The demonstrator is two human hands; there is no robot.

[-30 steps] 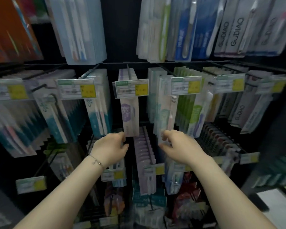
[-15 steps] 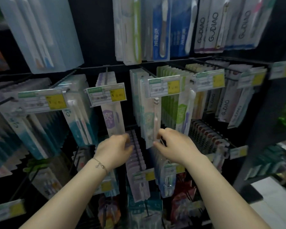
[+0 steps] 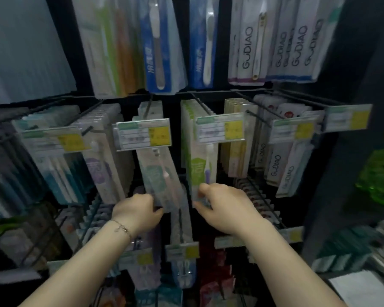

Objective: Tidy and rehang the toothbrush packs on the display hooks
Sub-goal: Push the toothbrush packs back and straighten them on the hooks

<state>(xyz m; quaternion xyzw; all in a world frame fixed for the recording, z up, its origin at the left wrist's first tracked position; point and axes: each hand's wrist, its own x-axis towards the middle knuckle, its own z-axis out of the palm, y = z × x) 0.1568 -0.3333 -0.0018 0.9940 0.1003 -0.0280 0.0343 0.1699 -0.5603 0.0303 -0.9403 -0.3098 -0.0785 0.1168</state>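
Note:
Toothbrush packs hang in rows on black wire display hooks (image 3: 201,105). My left hand (image 3: 138,212) grips the bottom of a pale teal pack (image 3: 157,178) that hangs on the middle hook under a price tag (image 3: 142,134). My right hand (image 3: 226,207) pinches the lower end of a green-and-white pack (image 3: 200,171) on the neighbouring hook to the right. Both packs hang tilted, their tops hidden behind the tags.
Purple packs (image 3: 100,171) hang to the left, yellow packs (image 3: 237,151) and white GUDIAO packs (image 3: 277,160) to the right. Blue packs (image 3: 160,45) hang on the row above. Lower hooks carry more packs (image 3: 182,220). A dark shelf post (image 3: 346,173) stands at the right.
The view has shifted right and closer to the rack. Both hands have moved rightward from the purple and teal rows onto the teal and green packs.

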